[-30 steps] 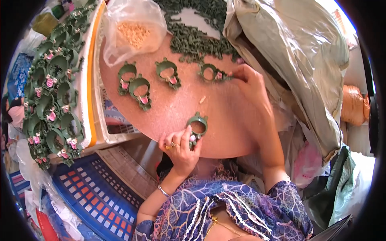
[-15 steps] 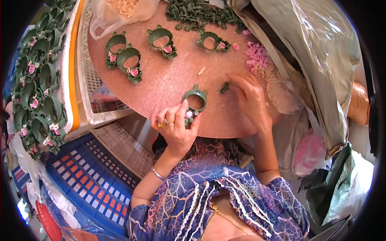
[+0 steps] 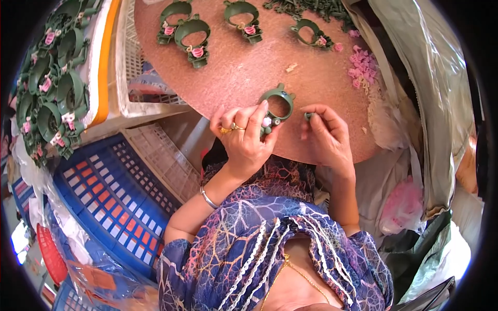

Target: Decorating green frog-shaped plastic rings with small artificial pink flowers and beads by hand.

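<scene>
And there's your left hand [image 3: 245, 136], thumb and fingers pinching the decorated lower end of a green eared ring [image 3: 275, 94], held over the near edge of the round table [image 3: 244, 85]. Your fingers cover much of that end; a pale bead [image 3: 266, 122] peeks out beside them. The two ears aim away from you, a touch rightward, the long axis slanting from lower left to upper right. Over to your right hand [image 3: 332, 139]: thumb and forefinger pinch a small dark green piece [image 3: 308, 116], mostly hidden, so its direction can't be told. It's near the ring, not touching. Farther off, the upper edge cuts through your dark green heap [image 3: 321, 9].
</scene>
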Demonstrator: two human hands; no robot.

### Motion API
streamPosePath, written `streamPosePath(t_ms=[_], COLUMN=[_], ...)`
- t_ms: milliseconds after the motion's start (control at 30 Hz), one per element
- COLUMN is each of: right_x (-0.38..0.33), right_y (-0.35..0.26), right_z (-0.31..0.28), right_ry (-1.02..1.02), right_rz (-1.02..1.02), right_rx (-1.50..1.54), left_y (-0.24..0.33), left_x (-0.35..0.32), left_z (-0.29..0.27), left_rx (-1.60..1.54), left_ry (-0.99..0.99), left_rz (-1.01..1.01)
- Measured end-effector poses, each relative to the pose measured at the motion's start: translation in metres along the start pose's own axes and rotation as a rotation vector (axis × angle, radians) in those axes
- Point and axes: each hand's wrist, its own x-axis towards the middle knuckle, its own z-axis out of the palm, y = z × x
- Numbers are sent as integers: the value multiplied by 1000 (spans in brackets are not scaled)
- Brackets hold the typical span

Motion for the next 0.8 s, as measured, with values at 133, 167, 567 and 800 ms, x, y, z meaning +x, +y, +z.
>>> streamPosePath(t_ms=[133,167,567,800], right_x=[-6,-6,-6,15], right_y=[3,3,-16,-34], right_z=[16,16,23,18], right_ry=[19,21,21,-136], right_rz=[82,134,-202,-288], right_rx=[261,374,-308,-748], left_y=[0,-1,-1,-2], left_x=[0,-1,-4,-3], left_z=[0,1,1,-3], left_rx=[-8,-14,-46,-68], left_ry=[7,16,-9,-42], left_rz=[-19,-19,-37,-61])
